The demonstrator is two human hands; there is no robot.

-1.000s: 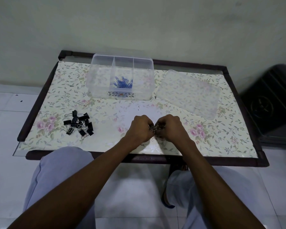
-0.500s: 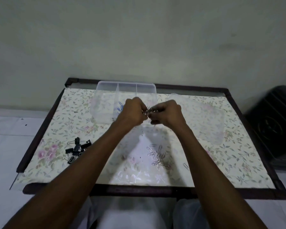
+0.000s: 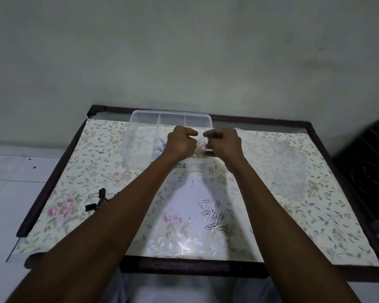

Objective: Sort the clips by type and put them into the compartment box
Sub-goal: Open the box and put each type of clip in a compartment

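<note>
The clear compartment box stands at the table's far edge, with blue paper clips in its middle section. Both hands hover over its right section. My left hand and my right hand have curled fingers and hold a bunch of silver paper clips between them, with a small gap between the fingertips. More silver paper clips lie loose on the table near the front. Black binder clips lie at the left, partly hidden by my left forearm.
The box's clear lid lies on the floral table cover to the right of the box. A dark wooden rim frames the table. A black object stands on the floor at the right.
Both hands lifted a bunch of silver clips from the table's front and carried it forward over the box's right section. The fingertips have drawn slightly apart. The camera tilted up.
</note>
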